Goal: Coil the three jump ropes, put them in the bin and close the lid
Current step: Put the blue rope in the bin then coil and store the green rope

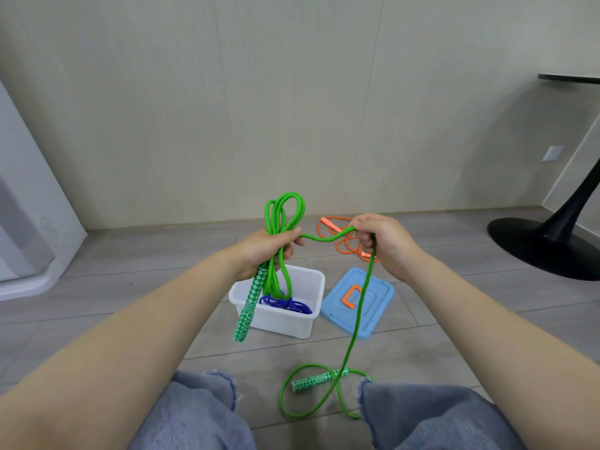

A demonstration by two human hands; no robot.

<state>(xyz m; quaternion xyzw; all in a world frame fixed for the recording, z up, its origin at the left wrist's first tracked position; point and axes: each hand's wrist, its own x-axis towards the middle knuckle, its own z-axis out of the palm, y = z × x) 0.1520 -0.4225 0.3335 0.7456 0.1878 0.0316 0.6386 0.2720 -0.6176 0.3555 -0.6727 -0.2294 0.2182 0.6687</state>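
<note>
My left hand (266, 251) grips several loops of the green jump rope (285, 209) together with one patterned green handle (248, 306), which hangs down in front of the bin. My right hand (380, 241) pinches the same rope a short way along; from it the rope drops to the floor, where its other handle (319, 380) lies between my knees. The white bin (311, 319) stands open on the floor with a blue jump rope (285, 305) coiled inside. The blue lid (378, 310) with an orange latch lies right of the bin. An orange jump rope (341, 238) lies loose behind my hands.
A black pedestal table base (545, 248) stands at the right. A white appliance or cabinet (29, 222) fills the left edge. The beige wall (292, 108) runs close behind the ropes. My knees in blue jeans (201, 414) frame the near floor.
</note>
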